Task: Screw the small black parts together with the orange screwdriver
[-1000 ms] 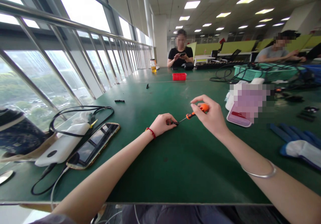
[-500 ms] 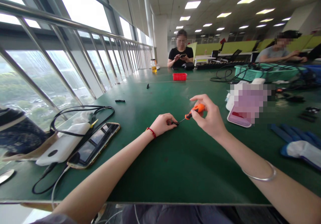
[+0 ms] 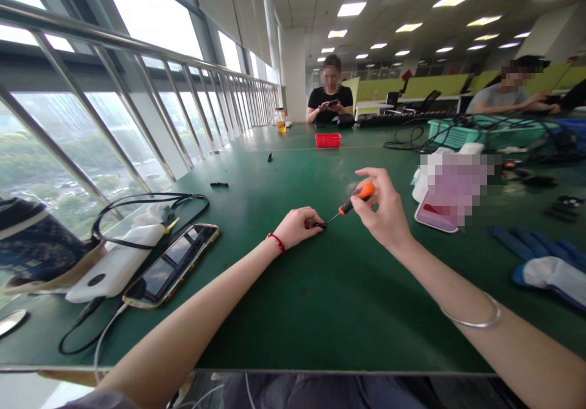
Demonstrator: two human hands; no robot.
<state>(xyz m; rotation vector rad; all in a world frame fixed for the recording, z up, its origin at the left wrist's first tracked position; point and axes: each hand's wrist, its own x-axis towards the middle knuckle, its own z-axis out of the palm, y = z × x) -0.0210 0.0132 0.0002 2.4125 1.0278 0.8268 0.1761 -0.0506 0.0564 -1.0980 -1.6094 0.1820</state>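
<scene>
My left hand (image 3: 301, 224) rests on the green table, its fingers closed on a small black part (image 3: 320, 225) that they partly cover. In my right hand (image 3: 383, 209) is an orange and black screwdriver (image 3: 358, 198), held by the handle between thumb and fingers, with the index finger raised. The screwdriver leans, its thin metal shaft slanting down to the left. Its tip meets the black part beside my left fingertips; whether it sits in a screw is too small to tell.
To the left lie a phone (image 3: 174, 265), a white power bank (image 3: 116, 262) and a looped black cable. Small black pieces (image 3: 219, 184) and a red tray (image 3: 328, 140) stand farther off. At right are a glove (image 3: 549, 268) and a green basket (image 3: 494, 133). Two people sit beyond.
My right hand has shifted slightly to the right and its grip on the screwdriver handle has changed a little. My left hand and the black part stay put.
</scene>
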